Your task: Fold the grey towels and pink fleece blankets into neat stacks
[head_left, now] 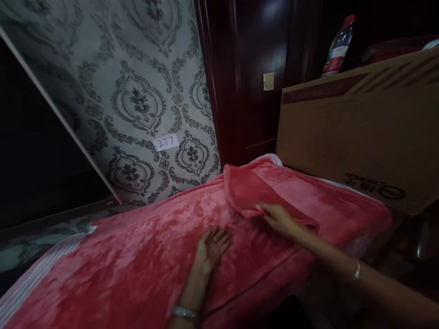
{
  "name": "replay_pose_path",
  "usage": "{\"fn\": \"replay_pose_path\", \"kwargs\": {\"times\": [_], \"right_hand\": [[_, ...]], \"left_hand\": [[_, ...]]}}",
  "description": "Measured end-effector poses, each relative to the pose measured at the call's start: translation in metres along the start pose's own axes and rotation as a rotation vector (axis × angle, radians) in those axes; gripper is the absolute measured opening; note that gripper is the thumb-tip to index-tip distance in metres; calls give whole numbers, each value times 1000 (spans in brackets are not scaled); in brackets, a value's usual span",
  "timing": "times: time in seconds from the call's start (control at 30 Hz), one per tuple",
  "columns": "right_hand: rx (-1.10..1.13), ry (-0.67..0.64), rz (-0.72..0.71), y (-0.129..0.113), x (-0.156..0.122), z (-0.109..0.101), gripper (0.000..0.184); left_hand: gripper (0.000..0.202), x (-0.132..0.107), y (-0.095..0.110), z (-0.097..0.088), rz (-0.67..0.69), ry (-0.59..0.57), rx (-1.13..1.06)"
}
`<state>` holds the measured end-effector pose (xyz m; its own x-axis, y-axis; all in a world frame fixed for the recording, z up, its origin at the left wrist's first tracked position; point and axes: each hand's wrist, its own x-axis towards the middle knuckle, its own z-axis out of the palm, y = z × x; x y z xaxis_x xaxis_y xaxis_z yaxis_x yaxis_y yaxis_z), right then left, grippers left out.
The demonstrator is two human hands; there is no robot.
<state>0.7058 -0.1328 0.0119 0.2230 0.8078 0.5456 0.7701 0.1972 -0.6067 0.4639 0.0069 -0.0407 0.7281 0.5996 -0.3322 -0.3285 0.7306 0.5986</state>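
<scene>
A plush pink blanket [137, 256] lies spread over a bed across the lower half of the view. My left hand [210, 249] rests flat on it, palm down, fingers stretched out. My right hand [277, 218] lies just right of it, its fingers at the edge of a folded-over flap of the blanket [250, 189]. The fingertips are tucked at the flap's edge, so whether they pinch it is unclear.
A large cardboard box [356, 132] stands at the right against the bed. Behind it a plastic bottle [338, 45] stands upright. A dark wooden door [257, 77] rises at the back, patterned wallpaper with a "277" label [166, 142] to its left.
</scene>
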Motion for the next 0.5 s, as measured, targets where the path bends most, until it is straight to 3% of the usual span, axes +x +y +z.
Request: {"fn": "replay_pose_path", "kwargs": {"times": [0.17, 0.4, 0.5], "right_hand": [[37, -176, 17, 5, -52, 17, 40], [47, -47, 19, -2, -52, 0, 40], [47, -45, -25, -2, -62, -2, 42]], "left_hand": [[19, 6, 1, 9, 7, 49, 29], [6, 21, -3, 46, 11, 134, 189], [17, 39, -1, 61, 113, 145, 389]]}}
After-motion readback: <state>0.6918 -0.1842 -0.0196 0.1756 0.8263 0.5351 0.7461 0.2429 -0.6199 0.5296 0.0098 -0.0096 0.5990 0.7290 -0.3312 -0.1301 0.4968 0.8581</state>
